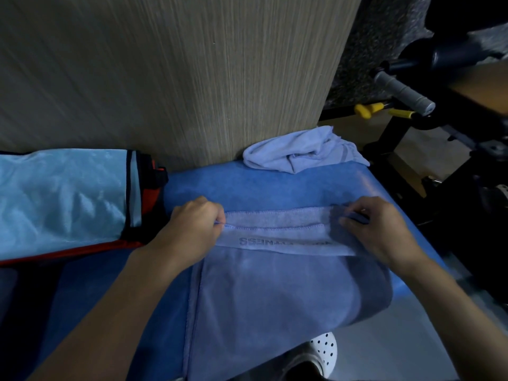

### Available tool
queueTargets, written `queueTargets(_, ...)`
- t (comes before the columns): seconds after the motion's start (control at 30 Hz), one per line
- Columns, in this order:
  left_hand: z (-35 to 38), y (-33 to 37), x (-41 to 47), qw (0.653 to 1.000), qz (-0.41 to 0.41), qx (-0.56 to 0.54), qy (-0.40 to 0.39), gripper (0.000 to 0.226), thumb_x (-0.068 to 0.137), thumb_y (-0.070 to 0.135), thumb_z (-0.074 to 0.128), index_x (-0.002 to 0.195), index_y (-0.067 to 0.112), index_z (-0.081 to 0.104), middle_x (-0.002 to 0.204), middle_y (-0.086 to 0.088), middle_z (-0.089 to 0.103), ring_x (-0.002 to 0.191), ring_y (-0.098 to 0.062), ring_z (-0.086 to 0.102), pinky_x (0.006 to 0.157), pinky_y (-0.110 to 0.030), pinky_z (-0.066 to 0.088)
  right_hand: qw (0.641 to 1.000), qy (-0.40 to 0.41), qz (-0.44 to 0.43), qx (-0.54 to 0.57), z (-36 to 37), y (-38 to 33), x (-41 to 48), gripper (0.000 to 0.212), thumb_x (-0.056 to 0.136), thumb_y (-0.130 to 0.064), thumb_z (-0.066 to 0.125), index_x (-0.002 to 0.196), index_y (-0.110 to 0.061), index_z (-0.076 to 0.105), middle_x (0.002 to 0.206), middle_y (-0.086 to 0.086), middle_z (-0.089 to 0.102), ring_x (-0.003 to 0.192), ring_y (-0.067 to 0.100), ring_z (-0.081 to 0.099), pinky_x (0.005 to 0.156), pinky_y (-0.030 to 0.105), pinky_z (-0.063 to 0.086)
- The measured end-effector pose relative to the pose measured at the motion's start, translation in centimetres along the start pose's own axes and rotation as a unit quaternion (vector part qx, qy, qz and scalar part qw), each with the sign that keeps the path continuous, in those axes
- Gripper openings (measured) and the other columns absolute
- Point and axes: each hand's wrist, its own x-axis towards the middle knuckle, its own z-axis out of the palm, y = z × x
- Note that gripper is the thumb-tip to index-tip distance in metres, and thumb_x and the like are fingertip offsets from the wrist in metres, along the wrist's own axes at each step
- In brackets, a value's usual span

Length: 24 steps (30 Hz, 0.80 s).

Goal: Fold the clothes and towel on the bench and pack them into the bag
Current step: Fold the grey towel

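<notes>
A lavender-blue towel (275, 292) lies spread over the blue bench (247, 188), its far edge folded back so embossed lettering shows. My left hand (192, 224) pinches the towel's far left corner. My right hand (376, 229) pinches the far right corner. Both hands sit at the fold line. A second pale cloth (299, 152) lies crumpled at the bench's far end against the wall. At the left stands a bag (68, 199) with light blue mesh fabric and red and black trim.
A wood-grain wall panel (178, 78) rises behind the bench. Black gym equipment with a grey handle (404, 92) and yellow knobs (368, 108) stands at the right. A white perforated shoe (321, 353) shows below the bench's near edge.
</notes>
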Motion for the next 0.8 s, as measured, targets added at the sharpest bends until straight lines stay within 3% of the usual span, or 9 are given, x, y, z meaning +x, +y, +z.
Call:
queueTargets(0.13,-0.2,-0.2,-0.2,1.0,0.012,-0.022,-0.007,0.007,0.094,0.018,0.061,0.095,0.02,0.068,0.102,-0.001,0.058,0.1,-0.022,0.058,0.09,-0.037,0.046,0.999,-0.001,0.027,0.037,-0.3,0.3,0.1,0.034,0.076,-0.005,0.079,0.064,-0.027,0.057,0.068,-0.004,0.064,0.07,0.018,0.061,0.066,0.028,0.041)
queueTargets(0.23,-0.2,-0.4,-0.1,0.999,0.033,-0.023,0.018,0.007,0.092,0.02,0.064,0.095,0.022,0.07,0.09,0.007,0.056,0.096,-0.018,0.059,0.082,-0.03,0.043,0.997,0.007,0.045,0.06,-0.7,0.6,0.1,0.027,0.077,-0.007,0.079,0.066,-0.024,0.061,0.068,-0.003,0.065,0.065,0.01,0.058,0.067,0.031,0.045)
queueTargets(0.33,-0.2,-0.6,0.1,0.993,0.037,-0.096,0.049,0.008,0.092,0.013,0.065,0.093,0.015,0.074,0.085,0.009,0.053,0.079,-0.007,0.054,0.068,-0.009,0.037,0.988,0.031,0.065,0.133,-1.3,0.3,0.0,0.015,0.081,-0.008,0.076,0.071,-0.015,0.068,0.063,-0.006,0.064,0.054,-0.001,0.052,0.059,0.016,0.044)
queueTargets(0.4,-0.6,-0.5,0.2,0.988,0.044,-0.13,0.072,0.008,0.091,0.011,0.067,0.091,0.014,0.075,0.082,0.011,0.058,0.074,-0.003,0.054,0.065,-0.005,0.036,0.975,0.042,0.078,0.205,-1.8,0.1,-0.1,0.013,0.083,-0.007,0.075,0.072,-0.013,0.069,0.058,-0.011,0.064,0.052,-0.003,0.051,0.054,0.011,0.043)
queueTargets(0.57,-1.9,-0.8,-0.4,0.974,0.051,-0.199,0.098,0.008,0.089,0.011,0.071,0.089,0.018,0.075,0.082,0.013,0.069,0.078,-0.002,0.065,0.07,-0.013,0.048,0.937,0.087,0.107,0.321,-3.5,0.0,-1.0,0.008,0.08,-0.011,0.078,0.076,-0.015,0.073,0.063,-0.01,0.068,0.061,0.002,0.058,0.06,0.014,0.049)
queueTargets(0.67,-3.3,-0.6,-1.8,0.965,0.066,-0.228,0.114,0.023,0.087,0.008,0.073,0.081,0.03,0.072,0.08,0.01,0.072,0.077,-0.005,0.067,0.074,-0.024,0.053,0.926,0.119,0.1,0.344,-5.0,-0.5,-2.5,0.008,0.08,-0.01,0.077,0.076,-0.012,0.07,0.061,-0.013,0.067,0.059,-0.002,0.057,0.059,0.01,0.047)
queueTargets(0.8,-6.3,0.5,-4.2,0.949,0.095,-0.271,0.128,0.029,0.086,0.003,0.073,0.08,0.031,0.071,0.084,0.007,0.074,0.082,-0.016,0.07,0.08,-0.032,0.054,0.914,0.115,0.088,0.378,-8.2,-2.4,-4.8,0.019,0.072,-0.024,0.083,0.071,-0.012,0.069,0.071,0.003,0.067,0.072,0.017,0.059,0.071,0.031,0.049)
